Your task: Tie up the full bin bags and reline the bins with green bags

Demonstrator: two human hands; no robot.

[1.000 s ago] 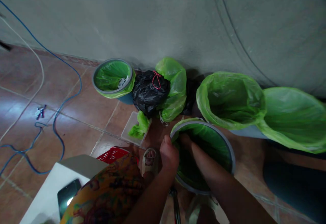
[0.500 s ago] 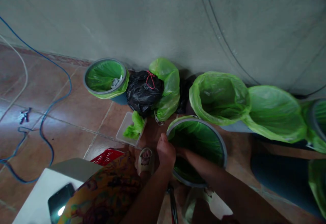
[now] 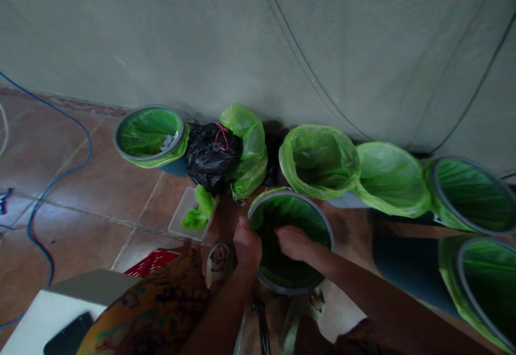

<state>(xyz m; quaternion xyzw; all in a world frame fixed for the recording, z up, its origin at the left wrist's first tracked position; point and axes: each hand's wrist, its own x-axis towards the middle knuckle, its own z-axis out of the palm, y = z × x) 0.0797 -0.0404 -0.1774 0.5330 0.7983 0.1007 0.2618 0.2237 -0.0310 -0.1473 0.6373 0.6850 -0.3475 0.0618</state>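
Observation:
Between my feet stands a round trash bin (image 3: 329, 220) with a grey rim, lined with a green plastic bag (image 3: 312, 220). My left hand (image 3: 247, 243) is closed at the left side of the rim. My right hand (image 3: 295, 242) reaches down inside the lined bin; its fingertips point into the dark interior and are hard to make out. Just left of the bin, a shallow clear plastic tray (image 3: 180, 219) holds crumpled light-green plastic bags (image 3: 200, 208).
Along the wall are another lined bin (image 3: 121, 145), a tied black bag (image 3: 212, 156), a filled green bag (image 3: 250, 150) and several green-lined bins (image 3: 322, 164). One bin (image 3: 411, 269) lies on its side at right. A blue cable (image 3: 60, 177) crosses the floor; a phone (image 3: 68, 336) rests at lower left.
My right hand has shifted from near the bin's left inner wall toward its middle. My left hand stays at the rim. The view has turned right, showing more bins there.

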